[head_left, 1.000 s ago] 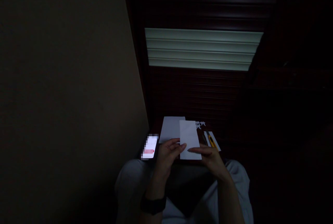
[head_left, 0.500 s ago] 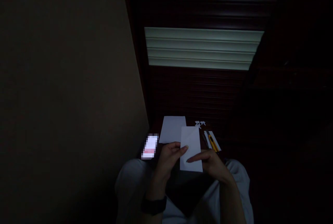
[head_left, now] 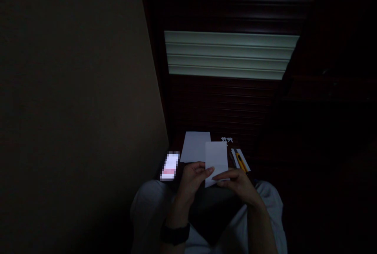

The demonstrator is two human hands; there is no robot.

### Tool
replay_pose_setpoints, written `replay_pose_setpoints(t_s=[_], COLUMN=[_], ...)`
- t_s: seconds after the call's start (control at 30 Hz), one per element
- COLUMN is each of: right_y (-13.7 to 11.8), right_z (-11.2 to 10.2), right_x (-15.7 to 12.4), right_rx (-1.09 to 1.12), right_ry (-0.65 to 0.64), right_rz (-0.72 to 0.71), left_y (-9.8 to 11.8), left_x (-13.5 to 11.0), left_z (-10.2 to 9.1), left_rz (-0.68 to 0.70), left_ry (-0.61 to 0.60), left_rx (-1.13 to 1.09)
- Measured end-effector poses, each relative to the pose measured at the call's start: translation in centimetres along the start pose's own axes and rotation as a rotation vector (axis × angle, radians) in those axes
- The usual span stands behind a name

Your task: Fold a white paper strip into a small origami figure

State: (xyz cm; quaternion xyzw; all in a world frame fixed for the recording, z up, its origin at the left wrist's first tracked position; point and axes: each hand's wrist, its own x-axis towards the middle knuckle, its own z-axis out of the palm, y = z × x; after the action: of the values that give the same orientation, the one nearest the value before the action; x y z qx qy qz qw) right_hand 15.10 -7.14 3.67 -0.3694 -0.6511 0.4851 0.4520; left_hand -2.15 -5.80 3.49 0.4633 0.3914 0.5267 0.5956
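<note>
A white sheet of paper (head_left: 216, 153) is held up above my lap, between both hands. My left hand (head_left: 194, 175) pinches its left edge, thumb on the front and fingers behind. At the lower right edge, my right hand (head_left: 237, 181) grips the paper, its index finger stretched across the front and the thumb near the bottom. The lower part of the paper bends, and a faint crease line crosses it. Behind it lies a larger white sheet (head_left: 194, 146) on the dark small table, partly covered by the held paper.
Left of the sheets rests a phone with a lit, blurred screen (head_left: 170, 166). To the right are a yellow utility knife (head_left: 240, 162) on a white paper strip (head_left: 245, 159), and several small paper scraps (head_left: 229, 140). A wall (head_left: 88, 89) rises at the left, a slatted door (head_left: 229, 55) ahead.
The paper's bottom part has been bent, so its lower edge now sits higher and slanted. My right thumb has come round to the lower edge. The left hand has shifted slightly.
</note>
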Motion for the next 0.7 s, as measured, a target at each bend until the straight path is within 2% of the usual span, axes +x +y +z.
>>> replay_pose_setpoints(t_s=[0.37, 0.57, 0.7], right_y=[0.8, 1.1, 1.2], right_z=[0.5, 0.4, 0.3], right_x=[0.4, 0.3, 0.3], right_rx=[0.091, 0.152, 0.157], right_ry=[0.186, 0.169, 0.181], right_rz=[0.007, -0.004, -0.006], left_y=[-0.5, -1.1, -0.7], left_x=[0.4, 0.5, 0.5], left_z=[0.2, 0.2, 0.2], left_rz=[0.025, 0.049, 0.036], left_ry=[0.097, 0.146, 0.146], left_rx=[-0.029, -0.025, -0.032])
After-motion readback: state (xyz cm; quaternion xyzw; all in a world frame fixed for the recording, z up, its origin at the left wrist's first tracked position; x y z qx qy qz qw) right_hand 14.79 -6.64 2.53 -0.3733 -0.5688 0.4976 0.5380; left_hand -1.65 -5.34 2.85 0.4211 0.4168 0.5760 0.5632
